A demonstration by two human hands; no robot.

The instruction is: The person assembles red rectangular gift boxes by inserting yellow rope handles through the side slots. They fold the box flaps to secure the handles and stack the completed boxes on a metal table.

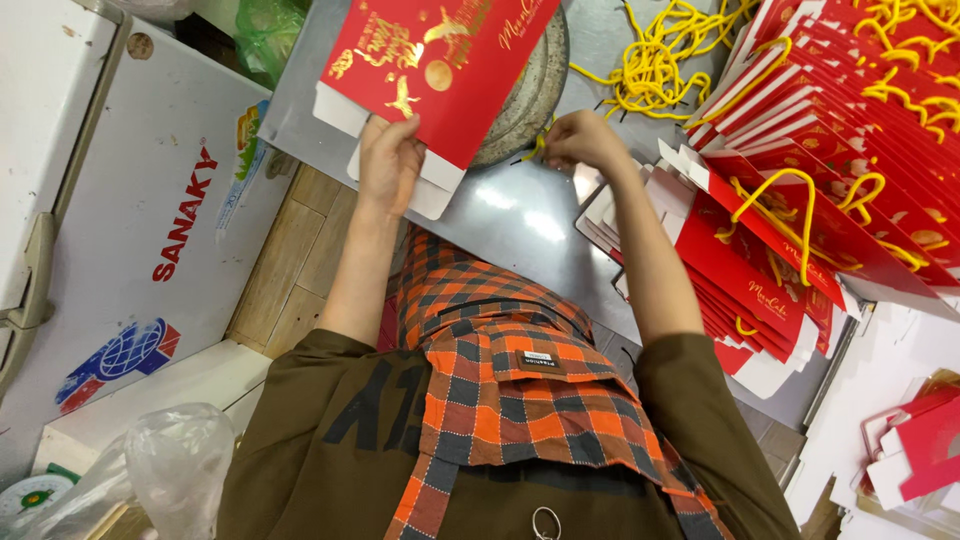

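My left hand [388, 165] grips the lower edge of a flat red paper bag [440, 50] with gold print and white flaps, held over a metal table [520, 215]. My right hand [585, 140] is just right of the bag, its fingers pinched on a short yellow cord [538, 148]. The bag partly covers a round grey disc [528, 95]. A loose heap of yellow cords [655, 60] lies beyond my right hand. To the right, a fanned stack of red bags with yellow cord handles [800, 200] rests on the table.
A white chest freezer [150, 200] stands at the left, a green plastic bag [265, 35] behind it. A clear plastic bag [170, 460] and a small scale [30, 495] sit at the bottom left. White and red card pieces [900, 420] lie at the bottom right.
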